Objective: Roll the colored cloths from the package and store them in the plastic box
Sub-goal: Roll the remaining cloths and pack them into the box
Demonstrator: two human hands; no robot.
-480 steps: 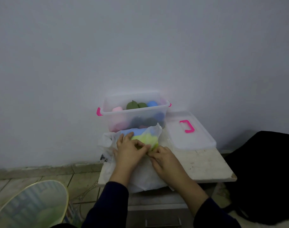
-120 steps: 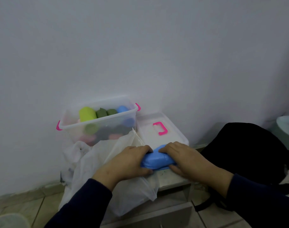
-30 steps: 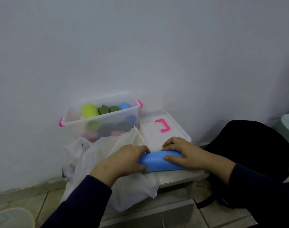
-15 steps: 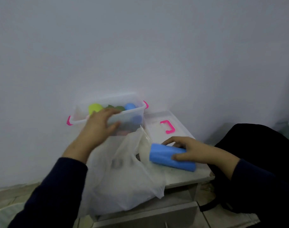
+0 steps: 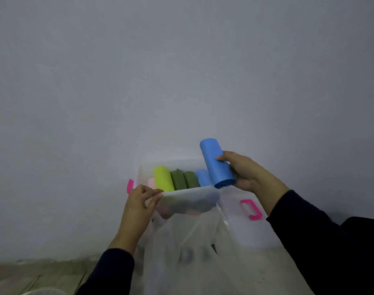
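Observation:
My right hand (image 5: 247,173) holds a rolled blue cloth (image 5: 217,163) in the air, tilted, just above the right end of the clear plastic box (image 5: 190,199). My left hand (image 5: 139,204) pinches the box's near rim at its left corner. Inside the box stand a yellow-green roll (image 5: 163,177), two dark green rolls (image 5: 185,179), another blue roll (image 5: 203,177) and a pink one (image 5: 151,183). Below the box, the white plastic package (image 5: 192,252) lies crumpled on the table.
The box's clear lid (image 5: 241,226) with a pink handle (image 5: 252,209) lies to the right of the box. A plain wall rises right behind it. Tiled floor (image 5: 32,275) shows at lower left, and something dark (image 5: 367,231) sits at the right edge.
My right hand has lifted the blue roll off the table up to the box's right end. My left hand has taken hold of the box's near rim.

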